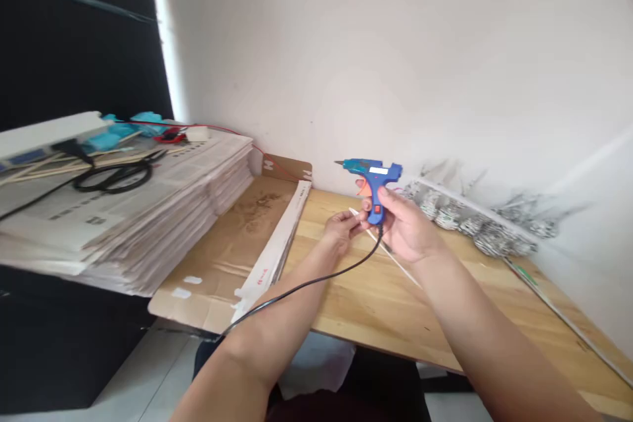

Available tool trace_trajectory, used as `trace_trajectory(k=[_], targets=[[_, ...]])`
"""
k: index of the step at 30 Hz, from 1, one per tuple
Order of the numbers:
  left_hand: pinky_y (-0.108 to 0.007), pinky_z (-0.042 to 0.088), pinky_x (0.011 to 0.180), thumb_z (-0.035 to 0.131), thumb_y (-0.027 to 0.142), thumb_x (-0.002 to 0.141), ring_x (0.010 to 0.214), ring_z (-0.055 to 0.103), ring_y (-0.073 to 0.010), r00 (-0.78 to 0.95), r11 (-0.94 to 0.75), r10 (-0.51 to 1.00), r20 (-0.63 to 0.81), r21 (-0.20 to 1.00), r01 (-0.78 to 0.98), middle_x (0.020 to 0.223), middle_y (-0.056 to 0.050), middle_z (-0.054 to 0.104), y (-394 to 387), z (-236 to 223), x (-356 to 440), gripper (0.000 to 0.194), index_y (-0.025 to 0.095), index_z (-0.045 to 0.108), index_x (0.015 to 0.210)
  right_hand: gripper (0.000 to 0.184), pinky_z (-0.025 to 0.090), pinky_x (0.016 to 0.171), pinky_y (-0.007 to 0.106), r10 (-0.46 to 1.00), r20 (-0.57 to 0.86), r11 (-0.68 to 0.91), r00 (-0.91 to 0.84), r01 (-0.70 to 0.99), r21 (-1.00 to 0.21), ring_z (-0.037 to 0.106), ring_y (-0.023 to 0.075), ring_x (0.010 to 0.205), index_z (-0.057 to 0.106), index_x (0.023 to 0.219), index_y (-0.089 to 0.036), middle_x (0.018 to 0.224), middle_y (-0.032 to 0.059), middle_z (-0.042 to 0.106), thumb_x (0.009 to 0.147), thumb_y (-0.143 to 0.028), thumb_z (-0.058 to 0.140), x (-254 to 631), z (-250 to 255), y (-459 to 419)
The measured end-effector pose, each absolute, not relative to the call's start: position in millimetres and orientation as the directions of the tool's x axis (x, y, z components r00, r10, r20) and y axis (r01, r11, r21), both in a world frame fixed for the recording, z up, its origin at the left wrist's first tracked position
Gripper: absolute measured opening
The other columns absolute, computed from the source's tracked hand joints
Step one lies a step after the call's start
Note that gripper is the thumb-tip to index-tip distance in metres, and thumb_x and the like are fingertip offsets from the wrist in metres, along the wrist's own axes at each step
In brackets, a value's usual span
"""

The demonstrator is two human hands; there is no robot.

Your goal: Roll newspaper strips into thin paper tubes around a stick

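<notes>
A blue hot glue gun (376,186) with an orange trigger is held up in my right hand (403,224), its metal nozzle pointing left. My fingers and thumb wrap its handle, beside a small red switch. A black cord (297,285) hangs from the handle and runs across my left forearm. Just left of the handle, my left hand (342,229) pinches a thin white stick (406,275) near its far end. The stick slants down to the right behind my right hand, which hides part of it.
Stacked newspapers (198,208) stand on the left with black scissors (116,175) and blue crumpled pieces (106,138) on top. Flattened cardboard (232,237) lies beside them on the wooden table (366,297). Several newspaper-wrapped bundles (489,237) line the wall at right.
</notes>
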State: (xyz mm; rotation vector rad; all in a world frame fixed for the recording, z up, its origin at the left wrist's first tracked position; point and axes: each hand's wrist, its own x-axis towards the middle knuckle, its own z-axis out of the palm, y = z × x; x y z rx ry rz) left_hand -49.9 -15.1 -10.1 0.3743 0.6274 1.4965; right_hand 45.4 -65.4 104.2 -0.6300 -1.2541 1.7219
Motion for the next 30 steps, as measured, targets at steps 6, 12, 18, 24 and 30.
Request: trace_trajectory(k=[6, 12, 18, 24, 30], targets=[[-0.029, 0.055, 0.082, 0.079, 0.006, 0.062, 0.071, 0.068, -0.0135, -0.044, 0.013, 0.996, -0.072, 0.653, -0.758, 0.074, -0.004, 0.067, -9.2, -18.4, -53.7, 0.020, 0.010, 0.064, 0.075, 0.030, 0.036, 0.040, 0.018, 0.908, -0.034, -0.169, -0.418, -0.293, -0.941, 0.048, 0.0086, 0.052, 0.057, 0.099, -0.021, 0.065, -0.0034, 0.051, 0.078, -0.039, 0.069, 103.7, 84.9, -58.9], [-0.029, 0.055, 0.082, 0.079, 0.007, 0.061, 0.074, 0.069, -0.0159, -0.081, -0.007, 0.994, -0.075, 0.691, -0.723, 0.078, -0.007, 0.070, -6.8, -19.9, -53.9, 0.024, 0.009, 0.065, 0.079, 0.028, 0.026, 0.036, 0.016, 0.948, 0.054, -0.024, -0.314, -0.237, -0.971, 0.040, 0.0062, 0.045, 0.053, 0.091, -0.020, 0.058, -0.0072, 0.039, 0.082, -0.044, 0.064, 102.3, 36.8, -54.7], [-0.032, 0.054, 0.087, 0.081, 0.010, 0.059, 0.076, 0.069, -0.0157, -0.113, -0.008, 0.989, -0.095, 0.731, -0.682, 0.080, -0.007, 0.072, -7.5, -19.8, -51.9, 0.028, 0.010, 0.067, 0.083, 0.039, 0.032, 0.035, 0.018, 0.934, 0.069, 0.077, -0.350, 0.008, -0.997, 0.046, 0.0064, 0.045, 0.054, 0.098, -0.018, 0.067, -0.0037, 0.047, 0.087, -0.056, 0.050, 105.9, 14.2, -53.4], [-0.033, 0.053, 0.088, 0.080, 0.009, 0.058, 0.080, 0.069, -0.0158, -0.111, 0.000, 0.989, -0.102, 0.738, -0.675, 0.085, -0.008, 0.072, -10.0, -16.9, -47.7, 0.029, 0.011, 0.069, 0.085, 0.041, 0.037, 0.034, 0.020, 0.939, 0.105, 0.168, -0.329, 0.170, -0.971, 0.051, 0.0065, 0.043, 0.050, 0.094, -0.019, 0.085, 0.0013, 0.056, 0.088, -0.059, 0.044, 112.7, 12.6, -53.1], [-0.030, 0.054, 0.081, 0.081, 0.011, 0.056, 0.077, 0.068, -0.0147, -0.163, -0.042, 0.983, -0.088, 0.754, -0.656, 0.083, -0.007, 0.072, -12.0, -15.7, -46.4, 0.031, 0.011, 0.069, 0.084, 0.038, 0.037, 0.034, 0.020, 0.941, 0.100, 0.172, -0.324, 0.203, -0.964, 0.052, 0.0073, 0.044, 0.050, 0.089, -0.019, 0.083, 0.0021, 0.058, 0.088, -0.056, 0.046, 111.5, 6.3, -55.0]])
